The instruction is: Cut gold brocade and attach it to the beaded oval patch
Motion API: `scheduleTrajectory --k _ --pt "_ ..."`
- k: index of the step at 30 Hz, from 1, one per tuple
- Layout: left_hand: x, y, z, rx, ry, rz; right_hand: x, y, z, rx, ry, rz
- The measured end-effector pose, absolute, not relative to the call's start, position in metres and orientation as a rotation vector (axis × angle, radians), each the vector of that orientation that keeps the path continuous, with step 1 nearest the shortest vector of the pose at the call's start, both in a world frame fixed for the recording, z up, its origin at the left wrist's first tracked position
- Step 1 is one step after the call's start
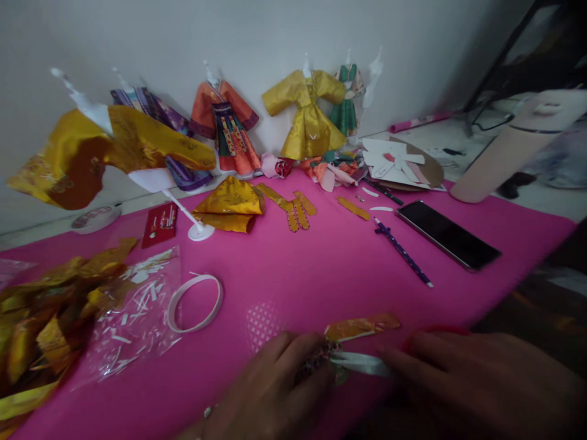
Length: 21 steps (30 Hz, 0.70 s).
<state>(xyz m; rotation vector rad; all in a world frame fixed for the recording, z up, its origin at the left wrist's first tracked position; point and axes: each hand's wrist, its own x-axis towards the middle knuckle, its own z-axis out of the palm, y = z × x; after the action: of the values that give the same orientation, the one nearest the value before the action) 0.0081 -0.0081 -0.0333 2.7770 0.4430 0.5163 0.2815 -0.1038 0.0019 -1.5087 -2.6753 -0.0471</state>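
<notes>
At the bottom centre my left hand point(284, 388) is closed on a dark patterned trim point(316, 360), largely hidden by its fingers. My right hand point(477, 373), blurred, is wrapped round red-handled scissors point(367, 363); their blades point left and meet the trim at my left fingertips. Just above the blades lies a golden fabric strip point(362, 327) on the pink mat point(284, 269). Further back are golden strips with trimmed edges point(297, 214) and a folded golden cloth point(233, 205).
Small dresses on white stands line the wall, including a yellow one point(306, 110). A phone point(448, 235), a pen point(403, 253) and a bottle point(518, 143) are at the right. A tape roll point(195, 278) and golden scraps point(55, 330) lie left.
</notes>
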Motion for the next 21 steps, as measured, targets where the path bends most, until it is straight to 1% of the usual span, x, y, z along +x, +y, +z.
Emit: scheduleTrajectory --k 9,14,21 --pt "0.0082 -0.0059 -0.0312 2.768 0.439 0.575 0.2817 -0.1066 -0.0011 -1.561 -2.703 0.021" --pt "0.0049 -0.0075 -0.0354 2.774 0.45 0.523 0.2819 -0.1086 -0.0054 -1.569 -2.721 0.067" --pt "0.0056 -0.0062 -0.0341 2.754 0.418 0.511 0.2828 -0.1076 -0.0074 -1.587 -2.702 0.041"
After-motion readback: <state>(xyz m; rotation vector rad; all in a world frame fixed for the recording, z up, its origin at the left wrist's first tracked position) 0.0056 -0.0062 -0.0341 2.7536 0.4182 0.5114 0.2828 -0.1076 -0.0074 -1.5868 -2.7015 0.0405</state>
